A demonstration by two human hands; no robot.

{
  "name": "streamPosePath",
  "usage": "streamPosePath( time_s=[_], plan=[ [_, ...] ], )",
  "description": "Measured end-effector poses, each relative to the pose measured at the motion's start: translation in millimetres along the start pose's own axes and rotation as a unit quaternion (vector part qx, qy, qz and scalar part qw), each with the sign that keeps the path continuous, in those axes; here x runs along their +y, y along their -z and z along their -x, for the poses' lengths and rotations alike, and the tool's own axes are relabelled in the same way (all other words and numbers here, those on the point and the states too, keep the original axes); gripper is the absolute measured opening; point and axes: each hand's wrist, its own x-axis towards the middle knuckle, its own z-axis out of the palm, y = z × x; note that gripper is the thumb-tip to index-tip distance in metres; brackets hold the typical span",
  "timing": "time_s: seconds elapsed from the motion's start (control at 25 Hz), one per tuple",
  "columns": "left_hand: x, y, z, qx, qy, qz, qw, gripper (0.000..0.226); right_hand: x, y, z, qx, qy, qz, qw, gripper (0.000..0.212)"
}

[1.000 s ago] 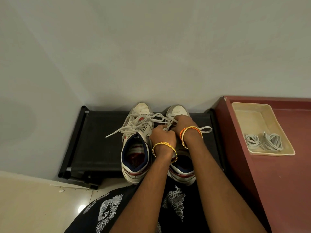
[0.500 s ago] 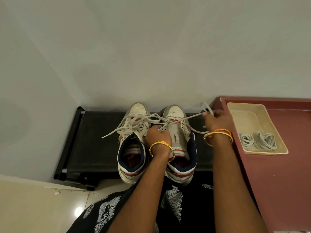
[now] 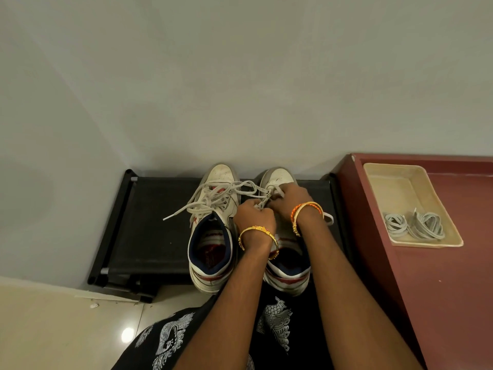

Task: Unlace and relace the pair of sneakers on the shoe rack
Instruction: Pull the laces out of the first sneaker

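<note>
On top of the black shoe rack (image 3: 149,236), pushed up against the pale wall, two white sneakers sit side by side with their toes toward the wall. The left sneaker (image 3: 213,231) is mostly in plain sight: navy collar, red insole, and its lace (image 3: 205,201) is loose and messy, with one end trailing off to the left across the rack's fabric top. The right sneaker (image 3: 282,263) is way harder to read since both forearms cross over it; you only get the toe cap and the heel end with its red stripe.

Both hands are bunched over the right sneaker's eyelet area. The left hand (image 3: 253,217) is curled into a fist with a strand of the white lace (image 3: 266,198) coming out the top of it, so it's gripping that. The right hand (image 3: 293,198) is curled over the lace up near the toe, fingers tucked under and pinching it as far as I can tell, though the fingertips themselves are hidden. A loop of lace (image 3: 329,217) pokes out to the right behind the wrist. Gold bangles on both wrists, plus an orange thread band on the right one.

To the right there's a maroon surface (image 3: 440,289), cut off by the frame edge, carrying a beige tray (image 3: 394,188) with two bundled grey laces (image 3: 413,225) at its near end. Bottom of the shot is just black printed clothing and glossy floor tile (image 3: 53,329)
</note>
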Motion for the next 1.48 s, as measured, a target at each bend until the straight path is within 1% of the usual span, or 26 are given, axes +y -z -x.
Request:
streamPosePath(
  time_s=[0.04, 0.08, 0.2, 0.28, 0.36, 0.4, 0.44, 0.48, 0.52, 0.56, 0.6, 0.64, 0.68, 0.72, 0.8, 0.84, 0.88, 0.92, 0.96, 1.0, 1.04, 1.12, 1.16, 1.24, 1.4, 1.48],
  plan=[
    [-0.3, -0.2, -0.1, -0.002, -0.001, -0.002, 1.000, 0.033, -5.5, -3.0, 0.4, -0.007, -0.011, 0.022, 1.000, 0.037],
    [-1.0, 0.1, -0.6, -0.003, -0.002, -0.002, 1.000, 0.033, -9.6, -6.6, 0.5, 0.005, -0.017, 0.028, 0.999, 0.037],
    [-1.6, 1.4, -0.6, 0.003, 0.004, 0.009, 1.000, 0.033, -12.8, -11.6, -0.5, 0.025, -0.015, 0.040, 0.999, 0.030],
    [-0.6, 1.5, 0.4, 0.012, 0.015, 0.022, 1.000, 0.033, -8.4, -8.2, -1.3, 0.012, -0.033, -0.010, 0.999, 0.027],
    [1.3, 0.9, 1.0, 0.019, 0.022, 0.030, 0.999, 0.034, -0.5, -0.2, -4.4, 0.004, -0.070, -0.102, 0.992, 0.025],
    [2.1, 1.0, 0.9, 0.023, 0.026, 0.033, 0.999, 0.034, 4.1, 6.1, -4.2, 0.018, -0.095, -0.152, 0.984, 0.023],
    [1.4, 0.7, -0.1, 0.027, 0.032, 0.037, 0.998, 0.033, 8.2, 14.8, -2.3, 0.049, -0.123, -0.216, 0.967, 0.019],
    [0.5, 0.6, -1.6, 0.027, 0.039, 0.044, 0.998, 0.031, 12.9, 26.2, 1.8, 0.095, -0.150, -0.301, 0.937, 0.015],
    [-1.4, -0.3, -3.8, 0.026, 0.045, 0.050, 0.997, 0.027, 19.0, 39.1, 7.0, 0.152, -0.181, -0.398, 0.886, 0.014],
    [-1.6, -0.3, -4.5, 0.027, 0.049, 0.051, 0.997, 0.025, 26.2, 53.5, 13.3, 0.198, -0.209, -0.482, 0.827, 0.015],
    [-2.0, -0.6, -5.3, 0.027, 0.049, 0.044, 0.997, 0.029, 35.8, 67.1, 20.2, 0.231, -0.227, -0.531, 0.783, 0.016],
    [-0.8, 0.2, -4.5, 0.026, 0.046, 0.039, 0.998, 0.032, 45.1, 76.5, 27.3, 0.253, -0.233, -0.537, 0.770, 0.017],
    [-0.6, -0.3, -4.9, 0.021, 0.039, 0.026, 0.999, 0.027, 52.0, 79.2, 33.2, 0.262, -0.231, -0.522, 0.778, 0.019],
    [0.7, 0.2, -2.9, 0.018, 0.030, 0.010, 0.999, 0.023, 55.7, 77.6, 36.6, 0.256, -0.216, -0.495, 0.802, 0.020],
    [3.2, -0.1, -0.2, 0.000, -0.004, -0.059, 0.998, 0.032, 55.3, 63.3, 37.6, 0.213, -0.166, -0.394, 0.878, 0.017],
    [4.3, -0.2, 0.3, -0.011, -0.037, -0.099, 0.994, 0.034, 53.2, 56.9, 37.0, 0.182, -0.137, -0.326, 0.918, 0.018],
    [5.4, -0.9, -0.1, -0.014, -0.080, -0.133, 0.988, 0.035, 50.8, 53.1, 36.1, 0.157, -0.113, -0.247, 0.949, 0.031],
    [7.6, -1.0, -0.9, -0.016, -0.126, -0.165, 0.978, 0.035, 46.5, 53.0, 35.9, 0.150, -0.096, -0.185, 0.966, 0.049],
    [10.3, -1.8, -3.2, -0.018, -0.170, -0.193, 0.966, 0.037, 39.9, 55.2, 37.1, 0.154, -0.078, -0.150, 0.974, 0.060],
    [12.9, -2.3, -5.7, -0.026, -0.207, -0.219, 0.953, 0.039, 33.1, 55.3, 37.2, 0.153, -0.054, -0.128, 0.978, 0.061],
    [14.9, -3.0, -9.3, -0.032, -0.237, -0.239, 0.941, 0.041, 26.1, 53.3, 37.3, 0.137, -0.033, -0.109, 0.984, 0.055],
    [17.7, -5.9, -18.9, -0.046, -0.271, -0.270, 0.923, 0.043, 13.7, 40.1, 33.9, 0.059, -0.031, -0.040, 0.997, 0.043],
    [19.5, -7.6, -22.8, -0.051, -0.281, -0.286, 0.915, 0.042, 9.0, 30.9, 30.5, 0.021, -0.044, -0.005, 0.999, 0.039],
    [21.5, -11.8, -28.3, -0.057, -0.289, -0.308, 0.905, 0.038, 1.3, 19.6, 20.3, 0.001, -0.073, 0.040, 0.997, 0.036],
    [23.7, -16.4, -34.4, -0.086, -0.288, -0.346, 0.889, 0.029, 6.9, 20.1, -3.3, 0.028, -0.120, 0.046, 0.991, 0.034],
    [22.6, -17.0, -40.5, -0.110, -0.283, -0.366, 0.880, 0.030, 17.0, 23.0, -11.4, 0.023, -0.110, 0.023, 0.993, 0.032]
  ],
)
